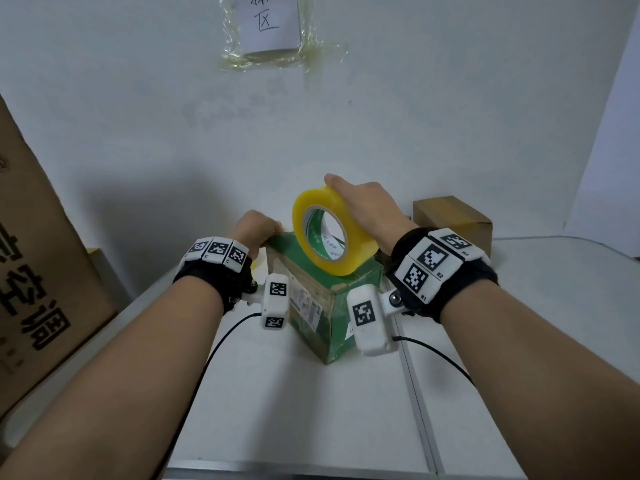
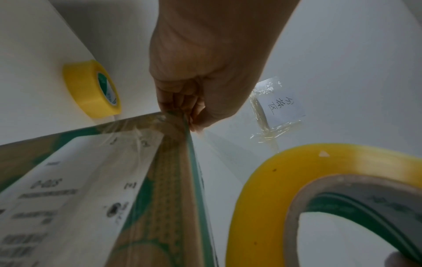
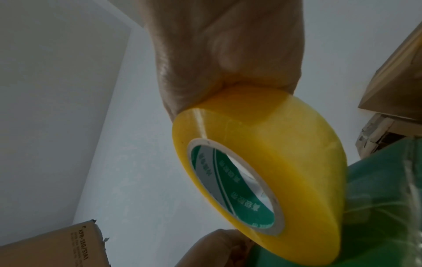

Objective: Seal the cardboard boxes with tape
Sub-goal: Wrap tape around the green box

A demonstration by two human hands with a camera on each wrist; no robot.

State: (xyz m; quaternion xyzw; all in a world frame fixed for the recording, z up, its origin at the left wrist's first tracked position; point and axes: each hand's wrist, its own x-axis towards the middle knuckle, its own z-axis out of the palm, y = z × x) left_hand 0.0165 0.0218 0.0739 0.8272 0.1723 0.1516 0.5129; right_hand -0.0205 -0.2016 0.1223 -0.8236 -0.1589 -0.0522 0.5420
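Note:
A green cardboard box (image 1: 325, 299) with a white label stands in the middle of the white table (image 1: 311, 410). On its top stands a yellow tape roll (image 1: 332, 230) on edge, and my right hand (image 1: 346, 199) grips it from above over the rim. In the right wrist view the roll (image 3: 262, 153) sits under the palm, against the box (image 3: 376, 207). My left hand (image 1: 273, 230) curls its fingers (image 2: 182, 106) over the box's far left top corner (image 2: 164, 126), where clear tape lies on the cardboard.
A big brown printed carton (image 1: 41, 271) leans at the left. A small brown box (image 1: 453, 220) sits at the back right by the wall. A second yellow tape roll (image 2: 91, 88) lies on the table left of the box. A paper note (image 1: 268, 22) is taped to the wall.

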